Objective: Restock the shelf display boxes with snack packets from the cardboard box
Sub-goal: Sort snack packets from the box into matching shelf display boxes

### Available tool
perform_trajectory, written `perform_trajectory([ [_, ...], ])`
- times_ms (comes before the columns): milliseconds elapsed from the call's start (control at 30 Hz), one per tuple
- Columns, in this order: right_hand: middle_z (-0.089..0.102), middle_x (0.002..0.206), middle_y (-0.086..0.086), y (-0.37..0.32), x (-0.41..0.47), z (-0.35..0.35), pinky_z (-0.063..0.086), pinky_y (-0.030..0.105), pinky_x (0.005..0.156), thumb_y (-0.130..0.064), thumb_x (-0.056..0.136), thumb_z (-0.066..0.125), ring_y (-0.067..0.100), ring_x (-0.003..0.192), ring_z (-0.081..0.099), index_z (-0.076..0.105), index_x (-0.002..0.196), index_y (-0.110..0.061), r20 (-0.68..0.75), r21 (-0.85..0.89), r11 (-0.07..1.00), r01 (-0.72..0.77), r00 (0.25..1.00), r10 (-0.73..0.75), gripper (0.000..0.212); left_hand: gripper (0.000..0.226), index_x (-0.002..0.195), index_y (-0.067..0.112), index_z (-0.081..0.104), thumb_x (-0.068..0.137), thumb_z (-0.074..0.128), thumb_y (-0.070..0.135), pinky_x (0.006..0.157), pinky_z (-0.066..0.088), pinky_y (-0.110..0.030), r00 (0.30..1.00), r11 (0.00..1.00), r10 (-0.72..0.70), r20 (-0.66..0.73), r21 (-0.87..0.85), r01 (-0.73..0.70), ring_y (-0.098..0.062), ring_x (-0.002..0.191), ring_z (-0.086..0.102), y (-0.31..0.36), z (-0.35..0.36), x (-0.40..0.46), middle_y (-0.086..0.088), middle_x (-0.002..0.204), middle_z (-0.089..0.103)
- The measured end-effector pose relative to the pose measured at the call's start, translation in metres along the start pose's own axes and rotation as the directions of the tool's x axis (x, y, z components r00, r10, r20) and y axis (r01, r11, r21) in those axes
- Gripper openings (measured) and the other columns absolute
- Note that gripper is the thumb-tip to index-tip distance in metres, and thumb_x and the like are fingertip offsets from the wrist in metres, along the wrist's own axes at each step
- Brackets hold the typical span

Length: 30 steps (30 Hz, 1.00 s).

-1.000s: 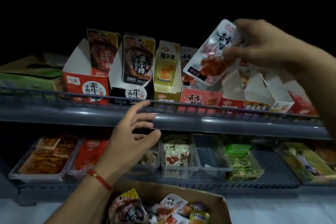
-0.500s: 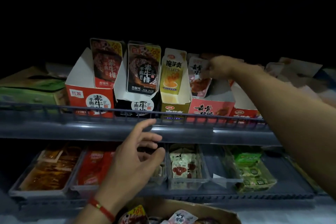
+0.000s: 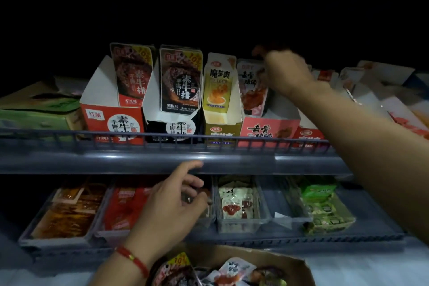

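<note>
On the upper shelf a white snack packet (image 3: 251, 87) stands upright in a pink-red display box (image 3: 267, 129). My right hand (image 3: 286, 73) reaches over it, fingers curled on its top right edge. To its left stand a yellow display box (image 3: 220, 131), a black one (image 3: 171, 129) and a red one (image 3: 111, 121), each with packets standing in it. My left hand (image 3: 171, 202), with a red string on the wrist, hovers before the lower shelf with fingers loosely spread and holds nothing. The cardboard box (image 3: 290, 260) sits at the bottom with loose packets (image 3: 232, 271) in it.
A grey rail (image 3: 232, 160) fronts the upper shelf. The lower shelf carries clear bins (image 3: 241, 223) of small packets and a green packet stack (image 3: 325, 209). A green carton (image 3: 34, 114) lies far left; more white display boxes (image 3: 380, 90) crowd the right.
My right hand carried the white packet from mid-air into the pink-red display box and now stays at its top. My left hand stayed put before the lower shelf.
</note>
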State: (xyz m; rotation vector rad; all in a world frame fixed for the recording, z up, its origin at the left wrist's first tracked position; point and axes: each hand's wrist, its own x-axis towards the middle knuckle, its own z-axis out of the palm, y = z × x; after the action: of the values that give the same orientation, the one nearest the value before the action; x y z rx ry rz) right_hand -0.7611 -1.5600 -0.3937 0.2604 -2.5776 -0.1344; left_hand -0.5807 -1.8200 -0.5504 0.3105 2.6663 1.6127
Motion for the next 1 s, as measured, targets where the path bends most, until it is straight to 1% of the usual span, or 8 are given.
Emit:
perform_trajectory([
  [167, 0.065, 0.108, 0.007, -0.028, -0.063, -0.036, 0.054, 0.041, 0.078, -0.022, 0.095, 0.053, 0.024, 0.097, 0.062, 0.062, 0.119, -0.014, -0.276, 0.229, 0.941, 0.249, 0.943, -0.183, 0.027, 0.042, 0.137, 0.034, 0.052, 0.096, 0.061, 0.033, 0.092, 0.050, -0.023, 0.935, 0.849, -0.079, 0.346, 0.515, -0.119, -0.010, 0.111, 0.062, -0.016, 0.003, -0.002, 0.009, 0.124, 0.064],
  [233, 0.068, 0.099, 0.002, -0.045, -0.112, -0.043, 0.054, 0.031, 0.074, -0.025, 0.096, 0.052, 0.016, 0.087, 0.064, 0.064, 0.111, -0.016, -0.191, 0.336, 0.887, 0.318, 0.945, -0.266, 0.021, 0.049, 0.143, 0.035, 0.047, 0.096, 0.058, 0.036, 0.100, 0.048, -0.025, 0.827, 0.751, -0.207, 0.524, 0.626, -0.208, -0.015, 0.124, 0.059, -0.026, 0.010, -0.010, 0.005, 0.137, 0.061],
  [333, 0.068, 0.089, -0.007, -0.068, -0.182, -0.030, 0.055, 0.031, 0.068, -0.029, 0.095, 0.056, 0.011, 0.076, 0.062, 0.064, 0.102, -0.025, 0.145, 0.449, 0.837, 0.313, 0.899, -0.414, 0.011, 0.047, 0.144, 0.036, 0.047, 0.098, 0.056, 0.036, 0.100, 0.050, -0.031, 0.696, 0.704, -0.350, 0.626, 0.667, -0.246, -0.021, 0.124, 0.059, -0.035, 0.024, -0.027, 0.003, 0.137, 0.061],
  [467, 0.062, 0.093, -0.008, -0.076, -0.264, 0.030, 0.049, 0.029, 0.076, -0.041, 0.098, 0.056, 0.016, 0.086, 0.060, 0.062, 0.118, -0.029, 0.709, 0.408, 0.890, 0.204, 0.543, -0.449, 0.024, 0.052, 0.149, 0.033, 0.043, 0.099, 0.054, 0.036, 0.110, 0.044, -0.036, 0.690, 0.687, -0.339, 0.639, 0.669, -0.282, -0.021, 0.134, 0.051, -0.046, 0.043, -0.042, 0.001, 0.151, 0.051],
  [533, 0.061, 0.102, 0.000, -0.073, -0.303, 0.068, 0.046, 0.030, 0.080, -0.038, 0.099, 0.057, 0.022, 0.096, 0.061, 0.063, 0.117, -0.018, 0.819, 0.407, 0.893, 0.191, 0.357, -0.450, 0.028, 0.055, 0.153, 0.034, 0.037, 0.101, 0.053, 0.039, 0.113, 0.040, -0.039, 0.667, 0.665, -0.376, 0.643, 0.688, -0.289, -0.022, 0.139, 0.046, -0.053, 0.050, -0.050, 0.000, 0.153, 0.048],
  [600, 0.064, 0.117, 0.006, -0.072, -0.336, 0.102, 0.050, 0.036, 0.089, -0.041, 0.101, 0.054, 0.026, 0.108, 0.061, 0.064, 0.119, -0.012, 0.874, 0.352, 0.915, 0.197, 0.281, -0.397, 0.036, 0.056, 0.154, 0.033, 0.035, 0.101, 0.054, 0.040, 0.113, 0.039, -0.037, 0.644, 0.663, -0.404, 0.650, 0.693, -0.284, -0.025, 0.139, 0.045, -0.061, 0.056, -0.055, -0.004, 0.153, 0.047],
  [767, 0.055, 0.138, 0.019, -0.090, -0.377, 0.139, 0.047, 0.040, 0.100, -0.051, 0.102, 0.048, 0.035, 0.122, 0.056, 0.056, 0.134, -0.007, 0.910, 0.294, 0.945, 0.143, 0.259, -0.323, 0.055, 0.058, 0.156, 0.030, 0.034, 0.102, 0.054, 0.040, 0.112, 0.040, -0.036, 0.610, 0.665, -0.440, 0.659, 0.695, -0.272, -0.027, 0.139, 0.045, -0.068, 0.064, -0.059, -0.007, 0.155, 0.044],
  [1000, 0.060, 0.131, 0.015, -0.127, -0.394, 0.165, 0.051, 0.046, 0.093, -0.060, 0.099, 0.040, 0.037, 0.113, 0.061, 0.054, 0.133, -0.025, 0.877, 0.250, 0.951, 0.183, 0.373, -0.303, 0.051, 0.057, 0.157, 0.027, 0.031, 0.105, 0.051, 0.040, 0.114, 0.038, -0.038, 0.601, 0.668, -0.433, 0.672, 0.687, -0.287, -0.028, 0.142, 0.040, -0.066, 0.069, -0.060, -0.008, 0.157, 0.041],
])
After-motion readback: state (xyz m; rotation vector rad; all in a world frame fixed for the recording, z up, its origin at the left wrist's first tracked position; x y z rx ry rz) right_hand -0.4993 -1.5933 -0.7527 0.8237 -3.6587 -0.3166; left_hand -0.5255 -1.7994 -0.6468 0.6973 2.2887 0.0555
